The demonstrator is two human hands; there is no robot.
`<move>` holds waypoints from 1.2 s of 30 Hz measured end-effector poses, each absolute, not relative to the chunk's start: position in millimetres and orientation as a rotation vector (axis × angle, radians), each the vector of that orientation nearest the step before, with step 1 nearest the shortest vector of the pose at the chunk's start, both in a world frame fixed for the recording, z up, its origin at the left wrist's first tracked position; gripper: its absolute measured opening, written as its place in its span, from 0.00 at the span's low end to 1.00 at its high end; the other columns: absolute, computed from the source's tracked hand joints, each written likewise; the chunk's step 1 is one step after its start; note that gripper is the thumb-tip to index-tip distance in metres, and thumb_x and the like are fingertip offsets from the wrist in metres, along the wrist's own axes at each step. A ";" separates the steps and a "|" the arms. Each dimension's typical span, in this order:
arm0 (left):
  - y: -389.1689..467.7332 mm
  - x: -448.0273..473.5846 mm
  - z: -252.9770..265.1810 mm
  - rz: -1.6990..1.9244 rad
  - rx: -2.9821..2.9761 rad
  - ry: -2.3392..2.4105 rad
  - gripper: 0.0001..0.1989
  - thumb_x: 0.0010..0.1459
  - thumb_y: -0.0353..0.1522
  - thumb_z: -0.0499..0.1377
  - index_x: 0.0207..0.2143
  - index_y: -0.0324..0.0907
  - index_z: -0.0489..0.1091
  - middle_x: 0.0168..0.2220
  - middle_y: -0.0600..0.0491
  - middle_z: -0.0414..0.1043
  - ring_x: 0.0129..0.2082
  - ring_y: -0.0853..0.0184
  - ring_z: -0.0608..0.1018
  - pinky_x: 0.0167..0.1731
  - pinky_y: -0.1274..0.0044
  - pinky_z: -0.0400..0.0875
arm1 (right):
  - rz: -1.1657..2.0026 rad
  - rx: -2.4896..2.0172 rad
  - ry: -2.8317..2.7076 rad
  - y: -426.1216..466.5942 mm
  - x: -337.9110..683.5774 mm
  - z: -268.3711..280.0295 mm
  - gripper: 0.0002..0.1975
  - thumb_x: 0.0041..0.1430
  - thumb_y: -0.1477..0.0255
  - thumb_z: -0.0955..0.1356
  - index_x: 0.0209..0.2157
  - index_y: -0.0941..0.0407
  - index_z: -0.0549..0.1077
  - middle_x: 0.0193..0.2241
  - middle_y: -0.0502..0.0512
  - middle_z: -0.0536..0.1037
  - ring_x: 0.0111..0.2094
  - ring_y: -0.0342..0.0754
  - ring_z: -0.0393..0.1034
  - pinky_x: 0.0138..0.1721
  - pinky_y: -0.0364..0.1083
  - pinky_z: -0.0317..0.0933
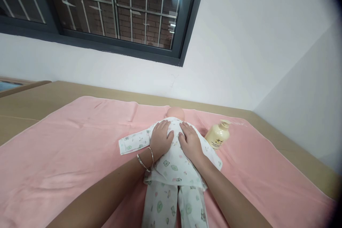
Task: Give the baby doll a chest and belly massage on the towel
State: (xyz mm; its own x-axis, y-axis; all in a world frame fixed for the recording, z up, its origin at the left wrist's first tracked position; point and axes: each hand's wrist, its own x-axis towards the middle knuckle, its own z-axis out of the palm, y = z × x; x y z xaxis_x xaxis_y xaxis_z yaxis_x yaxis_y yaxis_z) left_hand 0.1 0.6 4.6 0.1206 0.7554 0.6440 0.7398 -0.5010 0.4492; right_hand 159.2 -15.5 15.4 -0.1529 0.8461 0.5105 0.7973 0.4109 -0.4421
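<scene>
A baby doll (173,165) in a white printed top and trousers lies stretched out, its bald head (175,114) pointing away from me. My left hand (161,137) rests flat on the left side of the doll's upper body, fingers extended, with silver bangles on the wrist. On the other side, my right hand (190,141) lies flat too, its fingers pointing toward the head. Neither hand grips anything. One sleeve (135,141) reaches out to the left. Close to the doll's right side is a pale yellow pump bottle (218,136). Which way the doll faces, I cannot tell.
Under the doll, a pink cloth (80,153) covers much of a wood-coloured surface (29,105). A white wall (227,42) rises behind it, with a dark-framed barred window (120,48) at upper left. Another wall (307,89) meets it on the right.
</scene>
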 end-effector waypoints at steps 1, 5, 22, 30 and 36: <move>0.7 0.1 4.6 1.362 2.338 1.561 0.19 0.60 0.31 0.51 0.53 0.37 0.67 0.55 0.43 0.70 0.57 0.56 0.69 0.60 0.59 0.60 | 0.087 -1.397 -1.954 -15.6 159.0 15.3 0.24 0.63 0.70 0.59 0.59 0.59 0.67 0.60 0.59 0.66 0.63 0.55 0.55 0.63 0.59 0.50; 0.8 0.1 4.8 1.350 2.332 1.557 0.20 0.60 0.31 0.51 0.53 0.36 0.67 0.55 0.43 0.70 0.57 0.56 0.69 0.61 0.59 0.59 | 0.081 -1.391 -1.951 -16.2 158.6 16.0 0.24 0.63 0.71 0.59 0.59 0.58 0.67 0.60 0.59 0.67 0.63 0.54 0.55 0.64 0.59 0.49; -0.2 0.1 5.7 1.345 2.325 1.574 0.19 0.59 0.31 0.51 0.53 0.38 0.67 0.55 0.44 0.70 0.57 0.56 0.69 0.61 0.59 0.60 | 0.091 -1.415 -1.953 -16.8 158.5 17.8 0.24 0.63 0.70 0.59 0.59 0.60 0.67 0.60 0.60 0.66 0.63 0.55 0.55 0.63 0.58 0.49; 0.7 -0.5 4.6 1.348 2.335 1.559 0.19 0.60 0.31 0.51 0.53 0.37 0.67 0.55 0.43 0.70 0.57 0.56 0.69 0.61 0.59 0.59 | 0.077 -1.475 -1.953 -21.5 155.5 21.7 0.24 0.64 0.70 0.58 0.59 0.59 0.67 0.61 0.59 0.65 0.64 0.54 0.54 0.64 0.56 0.48; -1.4 -0.9 8.4 1.308 2.349 1.599 0.19 0.59 0.31 0.51 0.52 0.38 0.67 0.54 0.43 0.70 0.55 0.55 0.70 0.58 0.59 0.62 | -0.011 -1.625 -1.952 -29.6 149.0 31.8 0.25 0.64 0.69 0.58 0.60 0.62 0.65 0.60 0.65 0.65 0.63 0.58 0.54 0.62 0.57 0.50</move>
